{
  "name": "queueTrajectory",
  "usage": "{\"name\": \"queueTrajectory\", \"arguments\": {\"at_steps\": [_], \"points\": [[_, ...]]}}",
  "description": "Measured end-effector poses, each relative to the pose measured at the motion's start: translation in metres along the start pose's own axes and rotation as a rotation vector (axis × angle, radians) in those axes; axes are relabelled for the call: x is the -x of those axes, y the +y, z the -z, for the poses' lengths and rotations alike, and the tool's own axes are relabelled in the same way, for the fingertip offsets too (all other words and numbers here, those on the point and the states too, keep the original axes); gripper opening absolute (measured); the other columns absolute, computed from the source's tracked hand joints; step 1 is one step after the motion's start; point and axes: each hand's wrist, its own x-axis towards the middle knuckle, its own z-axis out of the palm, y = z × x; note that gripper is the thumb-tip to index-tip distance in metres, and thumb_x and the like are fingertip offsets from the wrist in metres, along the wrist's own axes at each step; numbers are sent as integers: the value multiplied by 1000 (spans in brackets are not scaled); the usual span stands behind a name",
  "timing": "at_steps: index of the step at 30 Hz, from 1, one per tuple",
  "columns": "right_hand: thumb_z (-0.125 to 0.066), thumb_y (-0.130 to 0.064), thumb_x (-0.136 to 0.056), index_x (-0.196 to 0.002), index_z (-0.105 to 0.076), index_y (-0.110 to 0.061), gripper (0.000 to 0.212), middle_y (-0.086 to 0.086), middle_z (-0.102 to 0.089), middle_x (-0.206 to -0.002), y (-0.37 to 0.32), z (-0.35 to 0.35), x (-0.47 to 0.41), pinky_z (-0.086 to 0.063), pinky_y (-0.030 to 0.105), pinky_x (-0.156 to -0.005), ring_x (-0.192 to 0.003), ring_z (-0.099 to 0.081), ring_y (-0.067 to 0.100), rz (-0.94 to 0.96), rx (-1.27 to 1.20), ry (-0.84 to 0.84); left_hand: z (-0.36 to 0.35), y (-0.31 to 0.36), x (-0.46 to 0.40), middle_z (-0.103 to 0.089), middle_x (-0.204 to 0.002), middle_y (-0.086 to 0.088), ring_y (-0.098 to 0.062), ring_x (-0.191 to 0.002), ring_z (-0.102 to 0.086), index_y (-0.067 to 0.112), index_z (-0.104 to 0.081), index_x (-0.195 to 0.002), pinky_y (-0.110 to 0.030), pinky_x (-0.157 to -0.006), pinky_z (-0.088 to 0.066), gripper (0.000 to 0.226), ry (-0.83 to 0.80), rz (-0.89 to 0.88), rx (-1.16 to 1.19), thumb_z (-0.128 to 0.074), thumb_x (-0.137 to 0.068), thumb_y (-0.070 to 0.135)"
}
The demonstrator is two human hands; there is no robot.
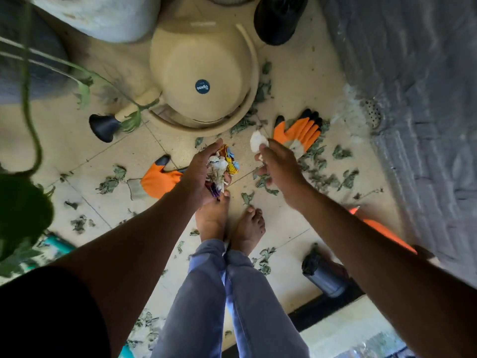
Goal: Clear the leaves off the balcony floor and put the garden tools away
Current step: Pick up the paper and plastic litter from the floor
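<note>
- At the far left a green trailing plant (24, 202) hangs into my view, blurred, with a teal object (55, 244) partly showing on the floor beneath it.
- A beige watering can (201, 81) lies on the balcony floor (77, 151) ahead of me, its black-tipped spout (104, 126) pointing left; a white pot (103, 16) stands behind it and a black pot (280, 18) to its right.
- Dry, curled leaves (111, 180) are scattered over the tiles, thickest around the can's near edge and toward the right wall.
- One orange glove (160, 180) lies flat on the floor just left of my left hand, partly hidden by my wrist.
- My left hand (204, 174) is cupped, fingers curled around a crumpled wad of scraps (223, 167), white paper mixed with yellow, blue and purple bits.
- My bare feet (229, 223) stand together on the tiles below my hands, with leaves on either side.
- My right hand (277, 165) hovers above the floor, palm down, pinching a small white crumpled scrap (258, 142) at its fingertips; the other fingers hang loosely.
- The second orange glove (300, 131), with black fingertips, lies just beyond my right hand among the leaves.
- Further right, a round metal drain cover (373, 113) sits by the grey brick wall (426, 99).
- Under my right forearm an orange-handled tool (382, 229) lies on the floor, mostly hidden, and a dark cylindrical bottle (322, 276) lies nearer my legs.
</note>
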Motion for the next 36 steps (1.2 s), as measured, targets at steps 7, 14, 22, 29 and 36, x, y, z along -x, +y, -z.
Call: {"name": "queueTrajectory", "arguments": {"at_steps": [7,14,22,29,36], "points": [[-42,-30,-102,-147,-54,-33,47,0,-39,-161,-39,-38,95,-37,32,-115,-146,-39,12,399,321,-33,-18,1,77,-69,-87,-5,-20,-72,-64,14,-76,-86,-28,-67,-53,29,-132,-54,273,-73,-88,44],[-50,-42,-93,-139,-61,-28,50,-10,-42,-158,-78,-74,154,-30,23,-117,-146,-33,0,365,207,-141,-20,-18,148,-63,-81,-1,-17,-73,-65,21,-74,-88,-30,-71,-49,43,-50,-120,467,-66,-90,63],[-58,-23,-97,-118,-57,-27,22,-7,-69,-114,-82,-118,209,-51,36,-88,-104,-64,12,413,261,-82,11,-74,213,-72,-112,-11,-26,-100,-71,13,-70,-122,-36,-86,-57,64,27,-337,836,-63,-87,66],[-45,-38,-92,-117,-72,-23,40,-12,-69,-105,-44,-181,225,-45,25,-83,-99,-61,6,449,467,-344,82,-104,233,-78,-87,-13,-27,-71,-77,7,-81,-85,-36,-73,-50,73,188,-357,1117,-38,-101,63],[-72,-46,-92,-108,-71,-27,24,-14,-69,-107,1,-273,247,-52,35,-94,-102,-62,-1,379,522,-456,166,-141,248,-72,-119,-10,-29,-117,-66,16,-70,-112,-36,-103,-47,48,219,-357,1396,-38,-103,50]]}}
